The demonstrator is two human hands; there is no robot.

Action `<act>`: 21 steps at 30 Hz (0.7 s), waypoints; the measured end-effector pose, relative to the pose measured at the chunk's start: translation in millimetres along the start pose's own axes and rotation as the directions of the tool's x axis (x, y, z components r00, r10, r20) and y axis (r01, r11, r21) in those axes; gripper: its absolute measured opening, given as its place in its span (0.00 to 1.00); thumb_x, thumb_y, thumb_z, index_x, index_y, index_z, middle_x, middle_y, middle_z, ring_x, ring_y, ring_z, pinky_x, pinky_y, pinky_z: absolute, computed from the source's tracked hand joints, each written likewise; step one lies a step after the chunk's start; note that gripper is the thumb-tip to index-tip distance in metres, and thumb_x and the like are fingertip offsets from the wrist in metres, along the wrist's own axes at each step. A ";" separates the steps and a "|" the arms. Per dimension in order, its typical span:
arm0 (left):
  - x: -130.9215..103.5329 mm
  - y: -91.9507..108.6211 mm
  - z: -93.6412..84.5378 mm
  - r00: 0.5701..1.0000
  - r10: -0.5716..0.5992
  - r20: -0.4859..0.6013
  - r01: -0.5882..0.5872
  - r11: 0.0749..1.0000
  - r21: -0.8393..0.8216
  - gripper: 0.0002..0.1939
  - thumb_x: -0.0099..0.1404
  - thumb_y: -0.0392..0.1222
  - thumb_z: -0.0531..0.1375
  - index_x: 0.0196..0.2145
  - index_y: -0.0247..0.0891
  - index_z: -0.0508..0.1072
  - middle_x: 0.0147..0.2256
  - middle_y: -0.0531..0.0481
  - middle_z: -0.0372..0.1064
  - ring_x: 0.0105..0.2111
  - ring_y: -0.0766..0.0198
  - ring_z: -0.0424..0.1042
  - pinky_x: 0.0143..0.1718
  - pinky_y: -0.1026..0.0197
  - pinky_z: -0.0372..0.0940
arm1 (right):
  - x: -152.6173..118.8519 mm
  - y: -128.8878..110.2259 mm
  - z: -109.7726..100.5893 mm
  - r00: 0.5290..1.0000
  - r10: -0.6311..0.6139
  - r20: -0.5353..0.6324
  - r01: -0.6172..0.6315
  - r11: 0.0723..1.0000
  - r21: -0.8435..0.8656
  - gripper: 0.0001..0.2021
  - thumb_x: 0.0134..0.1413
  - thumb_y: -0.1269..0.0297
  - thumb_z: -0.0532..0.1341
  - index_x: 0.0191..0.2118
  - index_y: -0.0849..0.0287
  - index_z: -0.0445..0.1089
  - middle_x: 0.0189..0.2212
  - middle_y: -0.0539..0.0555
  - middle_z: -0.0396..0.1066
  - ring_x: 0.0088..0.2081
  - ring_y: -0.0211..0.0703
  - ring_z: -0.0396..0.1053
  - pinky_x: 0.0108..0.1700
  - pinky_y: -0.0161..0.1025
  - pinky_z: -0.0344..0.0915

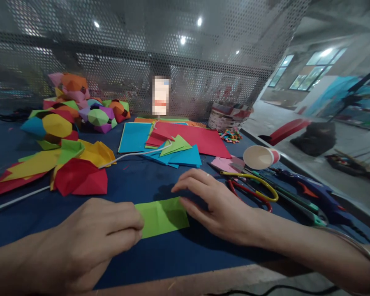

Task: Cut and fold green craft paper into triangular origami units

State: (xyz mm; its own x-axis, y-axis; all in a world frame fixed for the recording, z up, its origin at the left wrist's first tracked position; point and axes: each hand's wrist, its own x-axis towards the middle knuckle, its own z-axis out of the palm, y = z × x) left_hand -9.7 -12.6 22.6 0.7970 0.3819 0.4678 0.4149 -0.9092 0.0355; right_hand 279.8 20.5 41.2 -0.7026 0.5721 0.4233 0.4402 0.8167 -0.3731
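A strip of light green paper (162,217) with a crease down its middle lies near the front of the dark blue tabletop. My left hand (111,230) is closed on the strip's left end, with fingertips and thumb pinched together over it. Over the right end hovers my right hand (208,197), its thumb and fingers apart. The thumb tip is beside the paper's upper right corner; whether it touches cannot be made out. Beyond my right hand lie scissors (265,185) with red and yellow handles.
Folded red paper (82,176) and colourful paper balls (57,125) sit at the left. Blue sheets (135,137) and a red sheet (197,137) lie mid-back. At right are a tipped paper cup (259,157), a glue gun (308,191) and a basket (230,115). A white cable (135,153) crosses the table.
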 end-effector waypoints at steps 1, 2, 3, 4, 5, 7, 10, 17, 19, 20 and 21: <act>3.5 -0.5 -1.5 1.000 0.004 0.002 -0.004 1.000 -0.024 0.21 0.65 0.23 0.47 0.40 0.42 0.74 0.37 0.53 0.77 0.31 0.67 0.75 0.31 0.66 0.66 | 5.3 -3.9 1.4 0.998 0.027 0.055 -0.027 1.000 -0.014 0.09 0.70 0.66 0.58 0.50 0.62 0.71 0.48 0.60 0.72 0.49 0.47 0.70 0.53 0.47 0.68; 6.7 -1.0 -3.1 1.000 0.003 -0.003 -0.003 0.999 -0.047 0.21 0.65 0.22 0.46 0.41 0.41 0.73 0.38 0.52 0.77 0.33 0.66 0.76 0.33 0.66 0.66 | 10.9 -8.1 2.5 0.993 0.051 0.109 -0.047 0.998 -0.037 0.12 0.70 0.61 0.61 0.51 0.62 0.71 0.49 0.60 0.72 0.50 0.49 0.70 0.54 0.49 0.67; 9.5 -1.8 -4.6 1.000 -0.006 -0.021 0.004 0.998 -0.068 0.22 0.65 0.21 0.46 0.43 0.41 0.72 0.40 0.51 0.76 0.35 0.67 0.76 0.34 0.67 0.67 | 16.6 -12.3 3.3 0.985 0.072 0.157 -0.062 0.996 -0.068 0.16 0.67 0.56 0.64 0.52 0.62 0.71 0.49 0.60 0.72 0.51 0.51 0.69 0.55 0.51 0.66; 11.7 -2.9 -6.1 0.998 -0.026 -0.053 0.021 0.996 -0.086 0.22 0.65 0.20 0.46 0.43 0.41 0.71 0.42 0.51 0.76 0.38 0.67 0.77 0.36 0.68 0.67 | 22.1 -16.3 4.0 0.975 0.091 0.203 -0.071 0.992 -0.104 0.21 0.64 0.50 0.66 0.52 0.62 0.72 0.49 0.60 0.71 0.51 0.53 0.69 0.55 0.52 0.65; 13.4 -4.5 -7.3 0.995 -0.051 -0.089 0.041 0.993 -0.110 0.21 0.66 0.20 0.46 0.44 0.41 0.71 0.42 0.51 0.75 0.40 0.68 0.76 0.38 0.69 0.67 | 27.3 -19.9 4.4 0.963 0.113 0.243 -0.081 0.987 -0.141 0.26 0.59 0.45 0.68 0.51 0.63 0.72 0.49 0.60 0.71 0.50 0.54 0.69 0.55 0.53 0.65; 15.0 -8.7 -8.7 0.982 -0.122 -0.148 0.097 0.982 -0.162 0.19 0.69 0.22 0.47 0.44 0.40 0.71 0.43 0.51 0.74 0.42 0.68 0.76 0.42 0.70 0.67 | 35.8 -25.1 5.3 0.944 0.150 0.295 -0.091 0.974 -0.206 0.32 0.50 0.39 0.71 0.49 0.64 0.73 0.47 0.61 0.71 0.49 0.56 0.68 0.53 0.54 0.64; 15.0 -15.6 -8.0 0.951 -0.245 -0.188 0.206 0.957 -0.206 0.17 0.71 0.25 0.48 0.42 0.41 0.72 0.43 0.52 0.73 0.44 0.68 0.75 0.45 0.69 0.66 | 42.7 -27.8 7.2 0.935 0.167 0.312 -0.093 0.967 -0.238 0.33 0.45 0.39 0.74 0.47 0.64 0.73 0.45 0.59 0.71 0.47 0.56 0.68 0.51 0.52 0.64; 21.2 -17.9 -5.0 0.897 -0.422 -0.129 0.352 0.860 -0.369 0.12 0.73 0.32 0.51 0.40 0.43 0.74 0.42 0.54 0.73 0.41 0.66 0.75 0.39 0.68 0.68 | 40.0 -24.4 11.4 0.953 0.157 0.258 -0.139 0.986 -0.089 0.14 0.54 0.60 0.75 0.38 0.61 0.73 0.40 0.54 0.72 0.44 0.48 0.68 0.47 0.45 0.61; 24.1 -16.3 -5.7 0.873 -0.482 -0.067 0.412 0.805 -0.426 0.08 0.73 0.38 0.55 0.42 0.44 0.75 0.42 0.54 0.73 0.41 0.66 0.75 0.38 0.69 0.68 | 37.1 -23.7 11.8 0.974 0.085 0.209 -0.083 0.996 -0.019 0.09 0.57 0.67 0.72 0.35 0.60 0.72 0.36 0.51 0.73 0.42 0.44 0.69 0.46 0.43 0.59; 25.2 -15.6 -6.1 0.860 -0.509 -0.033 0.439 0.772 -0.459 0.07 0.73 0.40 0.56 0.42 0.45 0.75 0.42 0.54 0.73 0.41 0.66 0.75 0.38 0.69 0.69 | 35.5 -23.5 11.9 0.984 0.033 0.173 -0.034 0.999 0.003 0.07 0.59 0.70 0.70 0.34 0.59 0.71 0.35 0.49 0.73 0.41 0.43 0.69 0.46 0.42 0.59; 26.0 -14.9 -6.3 0.849 -0.529 0.007 0.462 0.735 -0.495 0.07 0.73 0.43 0.57 0.43 0.45 0.75 0.42 0.55 0.73 0.41 0.66 0.75 0.38 0.70 0.69 | 33.9 -23.3 12.2 0.991 -0.026 0.131 0.026 1.000 0.007 0.06 0.60 0.73 0.68 0.35 0.59 0.71 0.34 0.49 0.74 0.40 0.42 0.69 0.45 0.41 0.58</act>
State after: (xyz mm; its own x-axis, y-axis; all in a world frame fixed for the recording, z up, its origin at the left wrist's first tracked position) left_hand 2.0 9.8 39.8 0.4605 0.8061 0.3717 0.4561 -0.5741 0.6799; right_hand 238.9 20.0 54.2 -0.7809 0.5355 0.3216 0.4183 0.8307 -0.3674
